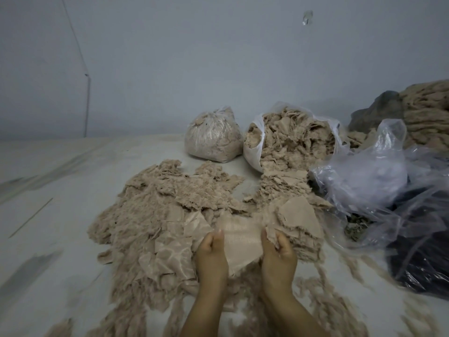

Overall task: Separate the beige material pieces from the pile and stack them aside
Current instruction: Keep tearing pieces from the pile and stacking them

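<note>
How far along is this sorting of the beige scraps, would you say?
Partly done, I would judge. A broad spread of beige pieces already lies to the left, and a tied bag stands full at the back. In hand: the left hand and right hand grip one beige piece between them. Left: the small heap by the right hand and an open bag spilling more.

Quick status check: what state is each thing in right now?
left hand: grips the beige piece
right hand: grips the same piece
beige piece: stretched between both hands
tied bag: closed, full
open bag: tipped, spilling scraps
clear bag: crumpled, open
</note>
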